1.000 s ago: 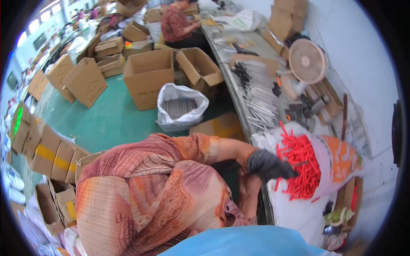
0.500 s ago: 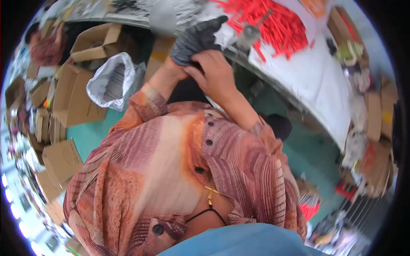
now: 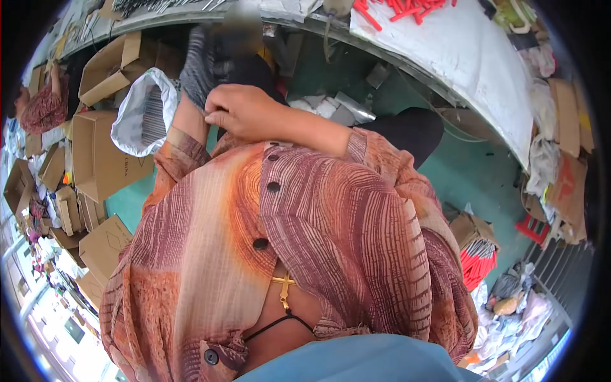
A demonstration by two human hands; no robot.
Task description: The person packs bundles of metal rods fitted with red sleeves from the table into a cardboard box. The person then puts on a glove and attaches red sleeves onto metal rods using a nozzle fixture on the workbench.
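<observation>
My left hand point(image 3: 198, 67) wears a dark grey knitted glove and points away from me, its fingers seeming stretched out. Dark shapes beside it make the fingertips hard to separate. Bare and curled, my right hand point(image 3: 238, 109) lies across the left wrist, its fingers closed at the glove's cuff. Both hands are held in front of my chest, on the near side of the workbench point(image 3: 445, 60). Left of the gloved hand stands a white sack point(image 3: 119, 130) with thin striped rods inside.
Red strips point(image 3: 407, 9) lie on the bench's white cover. Open cardboard boxes point(image 3: 105, 156) stand at left, where another person point(image 3: 44, 111) sits. At lower right are a box of red-ended pieces point(image 3: 477, 264) and a heap of plastic bags point(image 3: 515, 302). The floor point(image 3: 455, 181) is green.
Both hands have moved left and closer to my body, away from the red strips. My right hand stays at the left glove's cuff. The view has shifted, showing more under the bench.
</observation>
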